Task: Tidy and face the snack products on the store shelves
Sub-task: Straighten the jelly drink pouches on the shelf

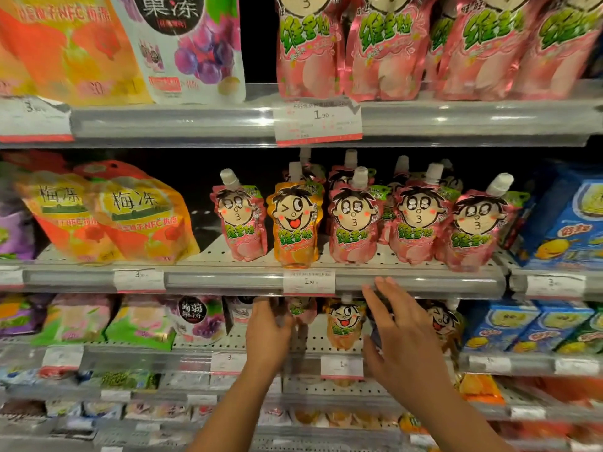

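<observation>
Pink pouches (354, 220): standing mid-frame on the middle shelf (228, 282), one orange pouch (295, 223) among them.
Left hand (267, 331): reaching the lower shelf; grasp unclear.
Right hand (401, 334): fingers spread, released.
Blue boxes (567, 223): right edge.

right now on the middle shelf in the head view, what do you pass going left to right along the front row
purple bag → two orange plum jelly bags → gap → pink spout pouch → orange winking pouch → three pink pouches → blue boxes
</observation>
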Tool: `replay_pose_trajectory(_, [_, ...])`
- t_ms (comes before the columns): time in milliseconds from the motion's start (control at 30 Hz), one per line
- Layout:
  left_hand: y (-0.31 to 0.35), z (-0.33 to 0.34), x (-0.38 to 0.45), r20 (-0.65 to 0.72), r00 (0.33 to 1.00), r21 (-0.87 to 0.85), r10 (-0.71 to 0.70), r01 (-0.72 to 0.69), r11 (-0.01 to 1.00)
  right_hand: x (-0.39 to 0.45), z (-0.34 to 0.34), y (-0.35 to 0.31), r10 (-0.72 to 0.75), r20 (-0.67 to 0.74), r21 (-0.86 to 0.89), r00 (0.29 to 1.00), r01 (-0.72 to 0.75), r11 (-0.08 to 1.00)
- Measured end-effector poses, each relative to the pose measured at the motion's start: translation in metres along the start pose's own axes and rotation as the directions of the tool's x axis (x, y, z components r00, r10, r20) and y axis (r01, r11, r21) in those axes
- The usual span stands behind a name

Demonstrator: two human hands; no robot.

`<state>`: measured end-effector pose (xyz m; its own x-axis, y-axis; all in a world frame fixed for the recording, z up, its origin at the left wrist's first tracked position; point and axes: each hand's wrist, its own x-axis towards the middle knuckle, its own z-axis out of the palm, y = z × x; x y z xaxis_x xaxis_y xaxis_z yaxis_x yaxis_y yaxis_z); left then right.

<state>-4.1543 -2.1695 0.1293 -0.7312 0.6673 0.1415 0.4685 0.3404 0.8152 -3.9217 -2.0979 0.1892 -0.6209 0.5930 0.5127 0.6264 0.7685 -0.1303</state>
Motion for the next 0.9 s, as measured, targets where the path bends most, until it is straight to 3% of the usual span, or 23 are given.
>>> replay_pose_trajectory(100, [0.012, 0.004, 0.019, 0.068, 0.996, 0.038, -0.053, 0.050, 0.998, 0.000, -0.002, 0.000, -0.002, -0.008, 0.004, 1.000, 0.002, 1.000])
replay_pose_trajectory(200, [0.015, 0.006, 0.025, 0.110, 0.991, -0.029, -0.074, 0.077, 0.997, -0.002, -0.002, -0.001, -0.003, 0.006, 0.010, 1.000, 0.003, 1.000])
replay_pose_trajectory(400, [-0.007, 0.008, 0.017, 0.151, 0.988, -0.085, 0.018, -0.005, 0.996, -0.005, -0.002, 0.001, -0.009, 0.056, -0.004, 0.998, 0.010, 1.000])
replay_pose_trajectory(667, [-0.023, -0.009, -0.001, 0.009, 0.992, 0.065, 0.123, -0.124, 0.990, -0.006, 0.000, 0.001, -0.001, 0.061, 0.014, 0.998, 0.001, 1.000])
replay_pose_trajectory(900, [-0.050, -0.034, -0.008, -0.190, 0.980, 0.060, 0.054, -0.043, 0.997, -0.006, -0.001, 0.000, 0.002, 0.080, 0.031, 0.997, -0.005, 0.999])
